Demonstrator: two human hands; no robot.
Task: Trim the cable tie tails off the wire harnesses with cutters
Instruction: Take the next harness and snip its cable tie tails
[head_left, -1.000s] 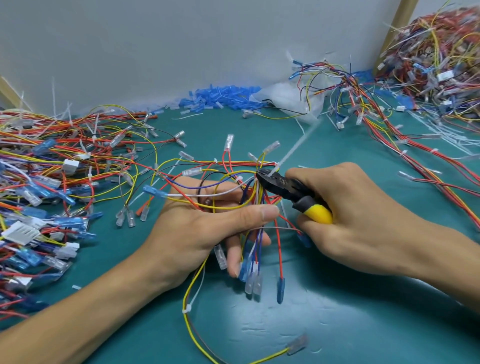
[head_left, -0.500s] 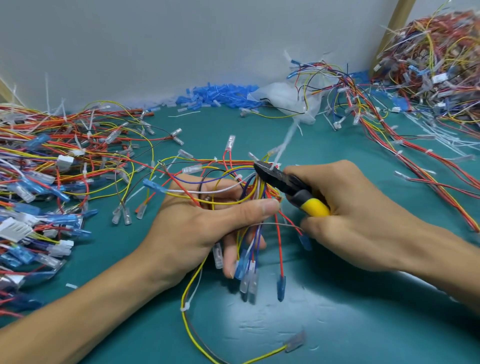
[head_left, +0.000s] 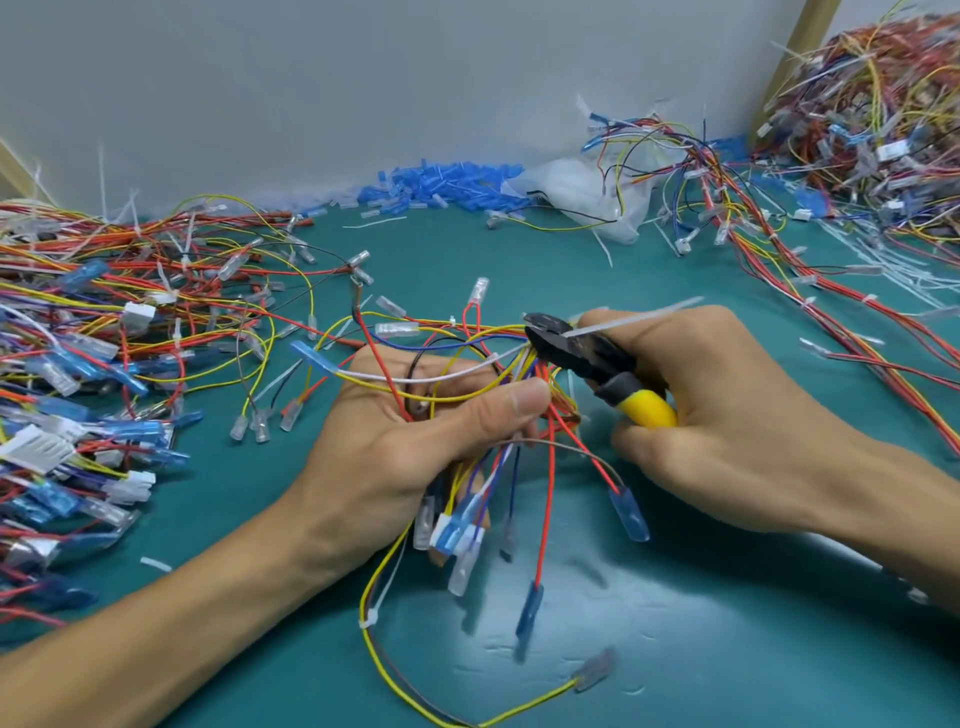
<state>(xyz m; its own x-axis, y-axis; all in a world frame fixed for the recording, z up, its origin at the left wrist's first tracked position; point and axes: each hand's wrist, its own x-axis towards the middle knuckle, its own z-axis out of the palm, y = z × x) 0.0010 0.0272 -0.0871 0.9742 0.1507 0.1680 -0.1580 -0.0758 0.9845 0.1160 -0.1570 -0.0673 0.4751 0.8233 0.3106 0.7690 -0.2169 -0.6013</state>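
Head view, nearest first: both forearms reach in from the bottom edge over the teal counter (head_left: 701, 639). I see the left hand (head_left: 415, 447) palm-down, its fingers curled round a wire harness (head_left: 537, 366) and the thumb pressed flat across the wires; the loose ends with blue and clear terminals hang below that fist. The right hand (head_left: 737, 415) is wrapped round the cutters (head_left: 587, 358), its fingers closed on the yellow handle (head_left: 647, 409), and the black nose points left into the bundle just above the left thumb. A white cable tie tail (head_left: 639, 316) slants from the cutter nose up and right over the right knuckles; it is blurred, and I cannot tell whether it is severed. Further out, a spread of harnesses (head_left: 78, 322) covers the counter on the left and a heap (head_left: 872, 104) rises at far right. Blue sleeves (head_left: 447, 182) lie along the grey wall (head_left: 363, 78).
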